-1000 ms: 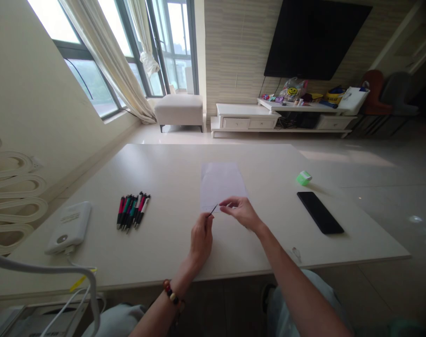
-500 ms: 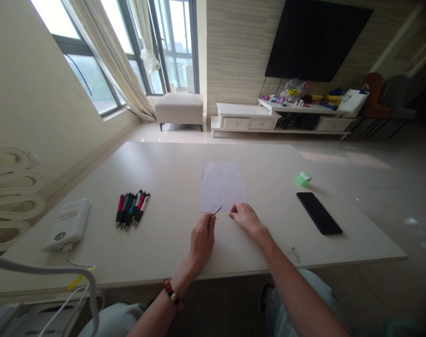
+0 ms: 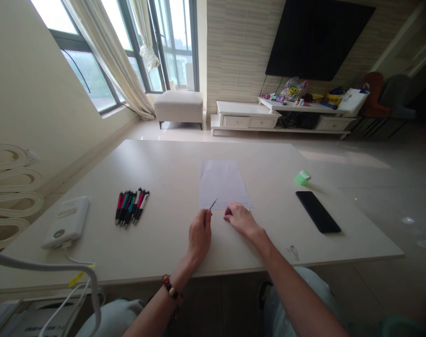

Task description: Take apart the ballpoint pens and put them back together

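My left hand (image 3: 199, 233) is closed in a pinch on a thin dark stick-like thing, perhaps a pen refill (image 3: 212, 205), whose tip points up over the near edge of a white sheet of paper (image 3: 222, 183). My right hand (image 3: 239, 218) rests low on the table beside it, fingers curled at the paper's near edge; I cannot make out whether it holds anything. The paper lies flat in the middle of the pale table (image 3: 170, 168).
A bunch of several red, green and white pens (image 3: 130, 206) lies to the left, a white power bank (image 3: 65, 221) with a cable beyond them. A black phone (image 3: 318, 211) and a small green object (image 3: 303, 177) lie right. A small clear piece (image 3: 294, 251) sits near the front edge.
My right hand has dropped from a raised pinch at the stick's tip down onto the table at the paper's near edge. My left hand keeps hold of the stick.
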Tool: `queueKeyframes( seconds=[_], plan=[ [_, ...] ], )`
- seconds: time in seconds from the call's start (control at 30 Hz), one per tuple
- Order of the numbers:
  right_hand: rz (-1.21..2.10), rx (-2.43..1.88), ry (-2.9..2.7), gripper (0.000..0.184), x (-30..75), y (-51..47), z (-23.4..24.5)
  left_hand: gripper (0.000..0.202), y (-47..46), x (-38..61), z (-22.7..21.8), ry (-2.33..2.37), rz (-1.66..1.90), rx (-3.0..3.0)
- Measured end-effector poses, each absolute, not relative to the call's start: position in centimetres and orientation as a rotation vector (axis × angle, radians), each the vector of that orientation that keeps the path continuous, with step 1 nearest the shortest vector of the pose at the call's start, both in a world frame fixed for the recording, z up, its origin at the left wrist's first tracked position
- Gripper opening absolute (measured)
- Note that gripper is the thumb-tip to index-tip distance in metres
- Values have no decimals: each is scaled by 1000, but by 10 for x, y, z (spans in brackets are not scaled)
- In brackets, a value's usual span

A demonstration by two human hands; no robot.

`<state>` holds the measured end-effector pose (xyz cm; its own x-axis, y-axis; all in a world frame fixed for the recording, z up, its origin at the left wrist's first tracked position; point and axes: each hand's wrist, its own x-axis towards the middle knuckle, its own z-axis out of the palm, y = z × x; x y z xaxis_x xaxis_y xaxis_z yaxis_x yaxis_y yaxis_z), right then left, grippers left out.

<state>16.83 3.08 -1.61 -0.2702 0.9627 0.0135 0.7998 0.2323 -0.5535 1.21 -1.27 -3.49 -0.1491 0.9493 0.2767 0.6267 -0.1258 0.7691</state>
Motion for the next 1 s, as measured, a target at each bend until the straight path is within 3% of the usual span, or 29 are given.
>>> queueKeyframes(
  seconds=[0.1,0.27,0.4,1.0],
  plan=[
    [739,-1513,-1987,3,165,37,-17,26,-13,12,-36,1735,1147,1775],
    [1121,-1093,-1379,22,159,46,-8,23,-13,13,-37,1676,1118,1820],
    [1187,-985,-1096,23,156,46,-5,23,-14,13,-37,1665,1117,1832],
    [1176,-1023,-1221,27,153,39,-1,24,-15,13,-35,1672,1108,1831]
  ],
)
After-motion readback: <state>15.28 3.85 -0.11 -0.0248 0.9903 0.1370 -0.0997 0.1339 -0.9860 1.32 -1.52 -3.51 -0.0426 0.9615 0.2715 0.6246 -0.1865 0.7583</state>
